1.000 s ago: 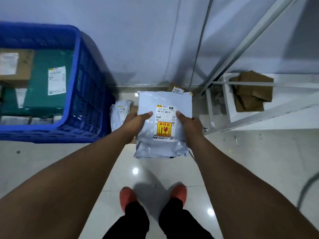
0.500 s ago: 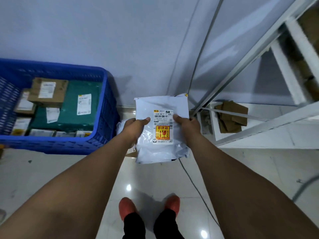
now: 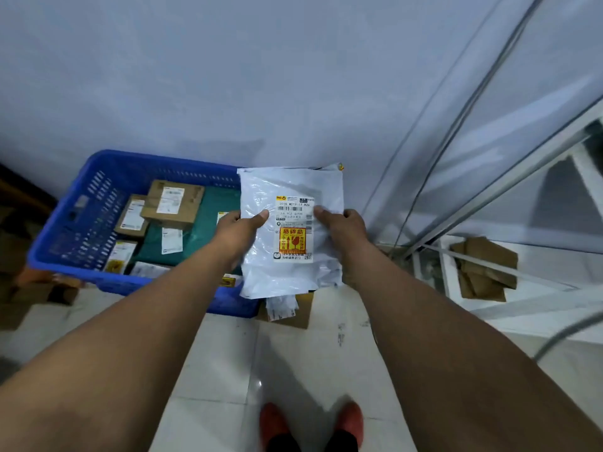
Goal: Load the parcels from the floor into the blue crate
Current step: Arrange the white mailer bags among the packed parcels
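Observation:
I hold a white plastic mailer parcel with a shipping label and an orange fragile sticker, up in front of me. My left hand grips its left edge and my right hand its right edge, thumbs on the front. The parcel hangs over the right end of the blue crate, which stands on the floor at the left against the wall. Inside the crate lie several parcels: brown boxes and a green bag. A cardboard parcel with a small white bag on it lies on the floor below the mailer.
A white metal shelf frame stands at the right, with flattened brown cardboard on its bottom board. A cable runs down the grey wall. Brown boxes sit left of the crate. My red shoes stand on glossy tiles.
Both hands have lifted the white mailer and carried it left, from above the floor parcels to over the crate's right end. My view has swung left, so more of the crate shows.

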`<control>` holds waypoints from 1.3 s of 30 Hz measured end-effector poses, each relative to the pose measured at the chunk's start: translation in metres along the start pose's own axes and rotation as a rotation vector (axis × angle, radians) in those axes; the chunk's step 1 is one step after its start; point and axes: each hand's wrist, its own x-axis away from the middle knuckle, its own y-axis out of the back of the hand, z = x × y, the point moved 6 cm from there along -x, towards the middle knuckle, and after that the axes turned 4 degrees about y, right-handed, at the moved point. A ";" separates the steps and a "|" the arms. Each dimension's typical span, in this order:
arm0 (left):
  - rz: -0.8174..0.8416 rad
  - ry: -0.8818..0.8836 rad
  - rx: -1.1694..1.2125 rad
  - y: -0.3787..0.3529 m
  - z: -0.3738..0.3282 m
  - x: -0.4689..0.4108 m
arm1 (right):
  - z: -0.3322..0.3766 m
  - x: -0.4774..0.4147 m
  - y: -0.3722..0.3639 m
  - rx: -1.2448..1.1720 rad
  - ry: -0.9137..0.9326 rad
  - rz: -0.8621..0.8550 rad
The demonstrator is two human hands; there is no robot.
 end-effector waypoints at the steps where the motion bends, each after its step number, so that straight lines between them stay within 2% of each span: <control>1: -0.015 0.000 0.007 0.011 -0.003 -0.005 | 0.003 -0.004 -0.012 0.005 0.000 0.013; 10: -0.111 0.027 0.073 0.098 -0.045 -0.062 | 0.045 -0.058 -0.130 0.050 0.014 0.160; 15: -0.094 -0.008 0.064 0.139 -0.065 -0.100 | 0.054 -0.076 -0.182 0.058 0.005 0.189; 21: -0.096 0.063 0.049 0.212 -0.050 -0.138 | 0.030 -0.077 -0.256 0.121 -0.060 0.197; 26: 0.005 0.023 0.025 0.275 -0.059 -0.153 | 0.007 -0.062 -0.312 0.151 -0.078 0.151; 32: 0.088 0.000 -0.125 0.338 -0.067 -0.169 | -0.016 -0.047 -0.358 0.212 -0.082 0.120; 36: 0.136 -0.020 -0.243 0.355 -0.041 -0.194 | -0.049 -0.056 -0.376 0.211 -0.110 0.118; 39: 0.171 0.038 -0.313 0.363 0.006 -0.219 | -0.088 -0.061 -0.382 0.263 -0.149 0.141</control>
